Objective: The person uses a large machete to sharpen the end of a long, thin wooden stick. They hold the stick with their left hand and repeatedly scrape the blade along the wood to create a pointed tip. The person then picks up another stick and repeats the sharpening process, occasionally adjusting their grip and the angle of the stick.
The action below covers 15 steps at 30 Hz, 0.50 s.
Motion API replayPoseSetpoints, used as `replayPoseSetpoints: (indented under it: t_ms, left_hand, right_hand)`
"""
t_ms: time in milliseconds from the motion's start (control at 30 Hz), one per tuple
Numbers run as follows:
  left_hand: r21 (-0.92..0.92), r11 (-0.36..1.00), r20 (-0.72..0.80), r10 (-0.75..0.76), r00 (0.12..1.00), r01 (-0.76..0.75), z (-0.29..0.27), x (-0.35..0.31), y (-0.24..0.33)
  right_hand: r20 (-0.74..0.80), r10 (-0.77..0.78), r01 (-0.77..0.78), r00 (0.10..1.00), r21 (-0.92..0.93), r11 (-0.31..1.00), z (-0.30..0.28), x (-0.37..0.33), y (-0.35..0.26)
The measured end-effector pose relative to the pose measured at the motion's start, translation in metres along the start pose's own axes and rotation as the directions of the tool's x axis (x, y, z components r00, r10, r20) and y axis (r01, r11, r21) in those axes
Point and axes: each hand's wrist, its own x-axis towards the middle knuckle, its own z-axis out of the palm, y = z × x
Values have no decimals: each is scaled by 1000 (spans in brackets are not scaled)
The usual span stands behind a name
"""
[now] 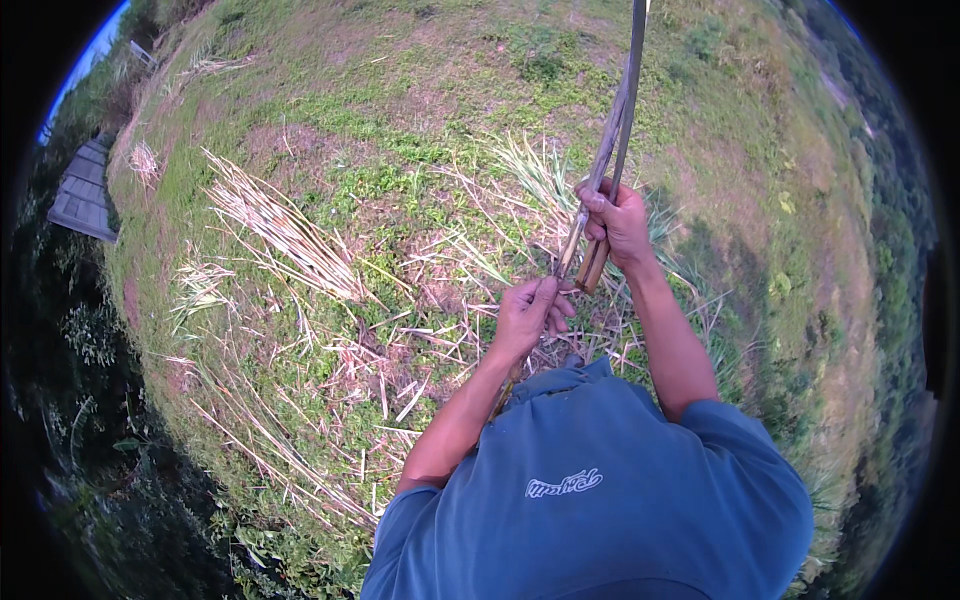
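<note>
My right hand (617, 222) is closed around the wooden handle (592, 266) of a long, thin blade (628, 90) that rises up and out of the top of the view. Pressed along that blade is a long thin cane stalk (604, 160). My left hand (532, 312) grips the same stalk lower down, just below and left of the right hand. The stalk's lower end passes behind my left forearm toward my blue shirt (600, 480).
Dry cut stalks and leaves (285, 235) lie scattered over patchy grass (400, 130) in front of me. A grey slatted structure (85, 190) sits at the far left edge. Dark bushes (120, 480) border the lower left, trees the right rim.
</note>
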Motion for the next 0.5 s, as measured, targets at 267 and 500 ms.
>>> replayPoseSetpoints:
  t_ms: [267,500]
  left_hand:
    - [-287,942,-2,-185,983,177,-10,0,-6]
    - [-668,721,-68,-306,950,184,-64,10,-81]
  right_hand:
    - [48,-17,18,999,-24,1000,5,1,-2]
    - [25,-40,41,999,-39,998,9,-2,-1]
